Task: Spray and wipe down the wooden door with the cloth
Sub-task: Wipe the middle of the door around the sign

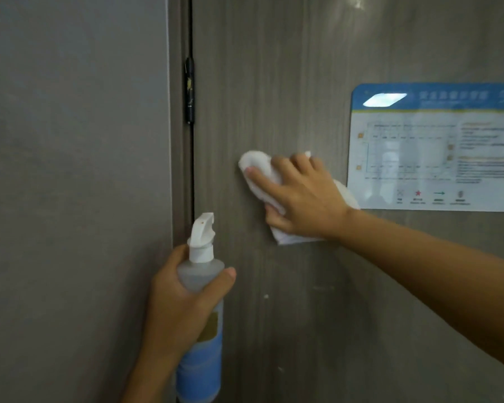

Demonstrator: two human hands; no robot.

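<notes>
Cloth (261, 175) pressed flat against wooden door (274, 82) under right hand (300, 196), fingers (262, 177) spread across it and thumb curled on its lower edge, probably to keep pressure even while wiping beside the posted notice (437, 146). Spray bottle (201, 315) kept upright near the hinge (189, 91), left hand (181, 303) wrapped round its neck, likely ready for another squirt; clear liquid inside, level hidden by blue label.

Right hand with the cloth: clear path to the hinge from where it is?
Probably yes. The right hand presses the cloth on the door; only bare door lies between it and the hinge up-left. The bottle sits lower.
</notes>
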